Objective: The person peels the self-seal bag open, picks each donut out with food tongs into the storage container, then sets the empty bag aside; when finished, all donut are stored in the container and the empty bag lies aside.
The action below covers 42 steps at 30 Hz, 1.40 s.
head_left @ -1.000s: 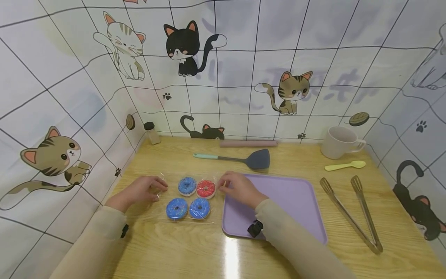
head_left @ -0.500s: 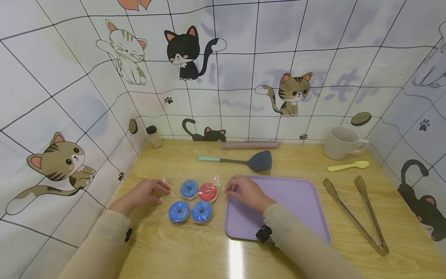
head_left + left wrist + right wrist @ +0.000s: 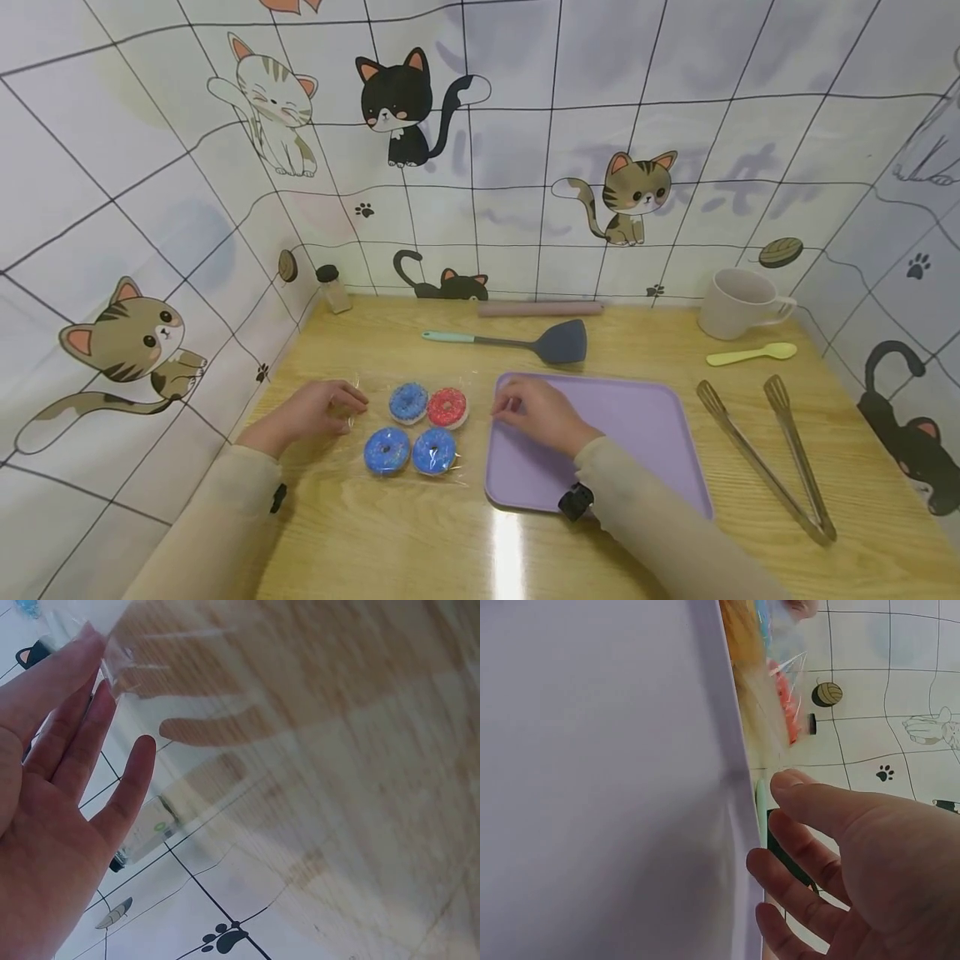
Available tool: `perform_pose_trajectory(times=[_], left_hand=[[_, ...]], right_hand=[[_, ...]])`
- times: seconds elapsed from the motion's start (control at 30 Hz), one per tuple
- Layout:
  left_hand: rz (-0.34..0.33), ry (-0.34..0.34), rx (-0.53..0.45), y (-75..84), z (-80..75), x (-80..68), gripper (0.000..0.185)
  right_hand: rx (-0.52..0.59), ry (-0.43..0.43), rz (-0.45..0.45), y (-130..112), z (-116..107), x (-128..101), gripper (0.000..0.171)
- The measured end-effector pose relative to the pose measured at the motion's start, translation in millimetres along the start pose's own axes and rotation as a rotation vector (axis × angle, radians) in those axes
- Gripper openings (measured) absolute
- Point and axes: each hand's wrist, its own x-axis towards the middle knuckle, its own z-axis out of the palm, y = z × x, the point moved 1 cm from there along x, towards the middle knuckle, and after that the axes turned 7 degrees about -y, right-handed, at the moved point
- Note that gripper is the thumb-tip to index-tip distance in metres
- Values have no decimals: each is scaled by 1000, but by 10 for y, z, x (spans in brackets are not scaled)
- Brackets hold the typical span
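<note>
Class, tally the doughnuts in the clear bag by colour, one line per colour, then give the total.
Blue doughnuts: 3
Red doughnut: 1
Total: 4

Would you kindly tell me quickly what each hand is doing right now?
Left hand: open, fingertips touching the clear doughnut bag.
Right hand: open, holding nothing, over the purple tray.
</note>
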Motion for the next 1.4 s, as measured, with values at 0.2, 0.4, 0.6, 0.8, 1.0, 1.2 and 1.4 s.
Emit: perform_pose_trajectory(times=[0.2, 0.4, 0.6, 0.8, 1.0, 1.2, 1.4], left_hand=[[15, -6, 30, 34, -7, 44, 33], [1, -19, 50, 27, 5, 55, 34], [25, -27, 84, 73, 0, 59, 34], [23, -38, 107, 131, -16, 39, 34], [10, -25, 86, 154, -30, 28, 33], [13, 73, 81, 269, -56, 49, 26], [57, 139, 40, 448, -26, 113, 30]], right_hand=[[-29, -11, 22, 8, -1, -67, 10], [2, -37, 59, -36, -15, -111, 6], [40, -51, 177, -74, -91, -166, 2], [3, -2, 189, -104, -106, -183, 5], [6, -13, 72, -250, -31, -140, 7], [-22, -42, 64, -313, 41, -136, 17], [-66, -55, 53, -312, 88, -124, 25]])
